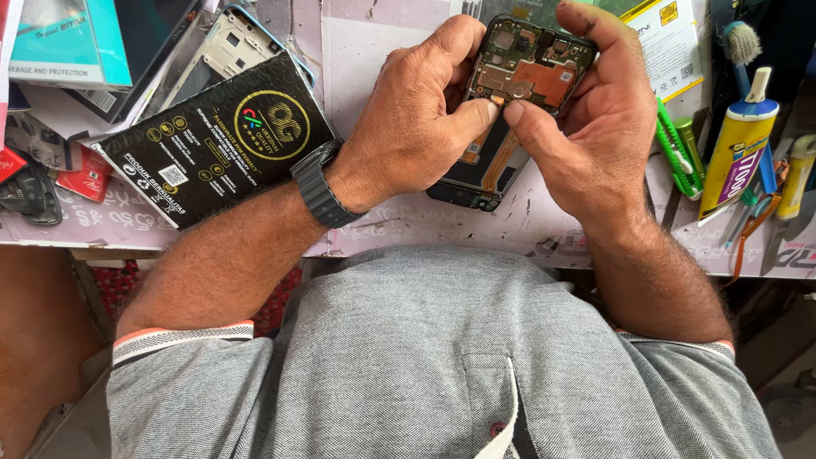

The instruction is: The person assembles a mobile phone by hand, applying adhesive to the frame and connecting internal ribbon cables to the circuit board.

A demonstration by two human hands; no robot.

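Both hands hold an opened phone [523, 72] with its back off, showing an orange circuit board and a flat cable. My left hand [416, 119] grips its left side, thumb pressing near the board's lower edge. My right hand [595, 119] wraps the right side, with its thumb meeting the left thumb on the board. The phone's lower end rests on the worn work mat [408, 225]. A dark watch sits on my left wrist.
A black box with a gold round emblem [217, 140] lies left of my left arm, a bare phone frame [229, 47] behind it. Right of my right hand lie green tweezers [676, 149], a glue tube [739, 144] and a brush [741, 42].
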